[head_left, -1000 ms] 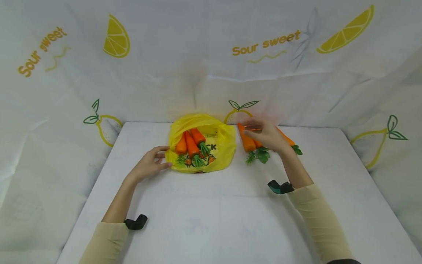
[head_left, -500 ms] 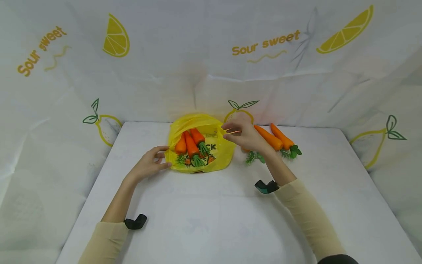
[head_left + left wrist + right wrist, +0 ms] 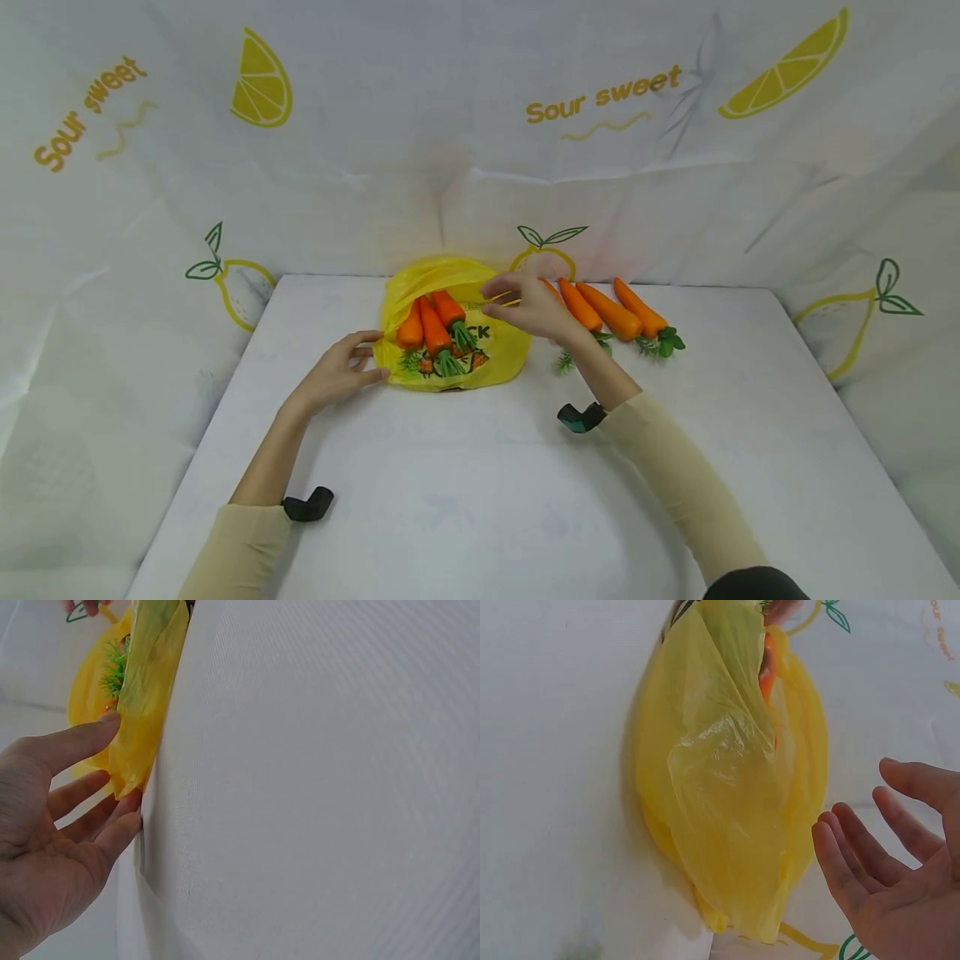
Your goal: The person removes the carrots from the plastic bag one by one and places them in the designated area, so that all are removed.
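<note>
A yellow plastic bag lies with its mouth spread at the back of the table, three orange carrots with green tops visible in it. My left hand holds the bag's left edge, thumb on one side and fingertips on the other, as the left wrist view shows at close range. Over the bag's right side hovers my right hand. In the right wrist view its fingers are spread apart from the bag with nothing between them. Several more carrots lie to the right, partly hidden behind that hand.
The white table meets a white cloth backdrop printed with lemons and words. Black straps with dark mounts sit on the forearms. Leafy green tops of the right-hand carrots point toward the front.
My right hand has moved left from above the right-hand carrots to over the bag's right side, uncovering several of those carrots. The left hand and bag stay nearly still.
</note>
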The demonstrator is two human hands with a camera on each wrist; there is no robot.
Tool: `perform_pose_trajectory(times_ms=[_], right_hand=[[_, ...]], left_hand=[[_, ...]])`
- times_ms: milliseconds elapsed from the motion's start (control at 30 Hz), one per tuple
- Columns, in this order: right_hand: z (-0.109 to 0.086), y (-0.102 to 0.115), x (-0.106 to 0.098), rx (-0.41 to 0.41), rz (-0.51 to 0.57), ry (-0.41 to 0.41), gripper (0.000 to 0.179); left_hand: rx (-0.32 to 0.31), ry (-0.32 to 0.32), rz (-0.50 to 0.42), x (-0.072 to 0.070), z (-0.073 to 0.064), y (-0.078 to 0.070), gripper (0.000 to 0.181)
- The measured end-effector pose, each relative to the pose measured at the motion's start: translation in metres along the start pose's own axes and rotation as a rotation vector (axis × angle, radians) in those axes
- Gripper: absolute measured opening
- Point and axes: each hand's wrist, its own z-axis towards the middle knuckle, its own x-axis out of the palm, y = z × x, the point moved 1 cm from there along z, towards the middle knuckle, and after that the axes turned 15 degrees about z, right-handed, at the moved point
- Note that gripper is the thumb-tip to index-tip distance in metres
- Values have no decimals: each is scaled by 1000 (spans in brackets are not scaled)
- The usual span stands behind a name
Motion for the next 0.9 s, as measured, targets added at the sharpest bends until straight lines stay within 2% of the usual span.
perform_pose_trajectory(times_ms=[233, 533, 900], right_hand=[[18, -6, 15, -41, -52, 36, 34], [31, -15, 32, 56, -14, 64, 41], [47, -31, 51, 143, -71, 35, 47]], left_hand=[[4, 1, -9, -1, 1, 1, 74], [3, 3, -11, -2, 1, 0, 74], [5, 0, 6, 0, 1, 0, 74]])
